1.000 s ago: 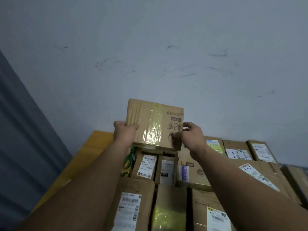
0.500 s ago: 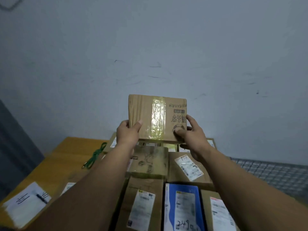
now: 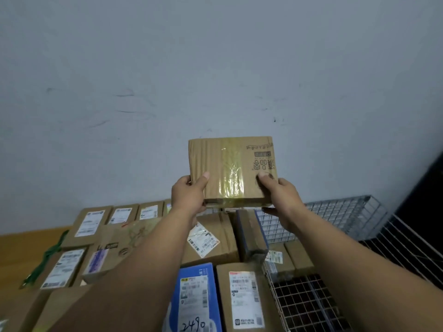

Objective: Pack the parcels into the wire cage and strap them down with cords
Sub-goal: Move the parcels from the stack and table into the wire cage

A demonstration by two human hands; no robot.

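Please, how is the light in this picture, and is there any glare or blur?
Head view: dim, bluish light; glare on the tape strip of the held parcel; small print on the labels too soft to read; wire cage lines curve near the right edge.

counts in view: two hands, a left hand (image 3: 189,197) and a right hand (image 3: 280,197); one taped parcel (image 3: 223,168) in them; at least ten brown cardboard boxes (image 3: 119,240), the total uncertain where the arms cover the stack; one blue parcel (image 3: 194,295); one green cord (image 3: 48,257); one wire cage (image 3: 335,212); at least nine white shipping labels (image 3: 244,300).
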